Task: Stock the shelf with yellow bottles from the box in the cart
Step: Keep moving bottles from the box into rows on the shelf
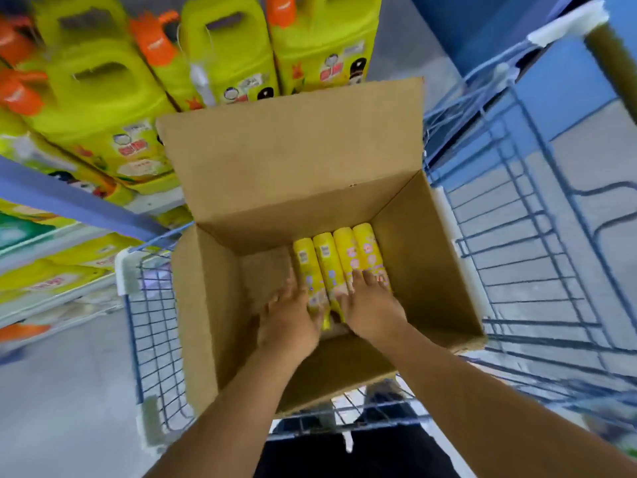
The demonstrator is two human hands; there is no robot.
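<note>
An open cardboard box [213, 305] stands in a blue wire cart [524, 270]. Several yellow bottles [339, 253] lie side by side on the box floor, toward its right side. Both my hands reach down into the box. My left hand [287, 319] lies against the left flank of the leftmost bottle, fingers along it. My right hand [370, 301] lies on top of the right-hand bottles with its fingers spread over them. The near ends of the bottles are hidden under my hands, so whether either hand grips a bottle cannot be made out.
A shelf [69, 198] on the left carries large yellow-green jugs [103, 98] with orange caps. The box's far flap [293, 143] stands upright. The left part of the box floor [262, 270] is bare cardboard. Grey floor [62, 391] lies to the left of the cart.
</note>
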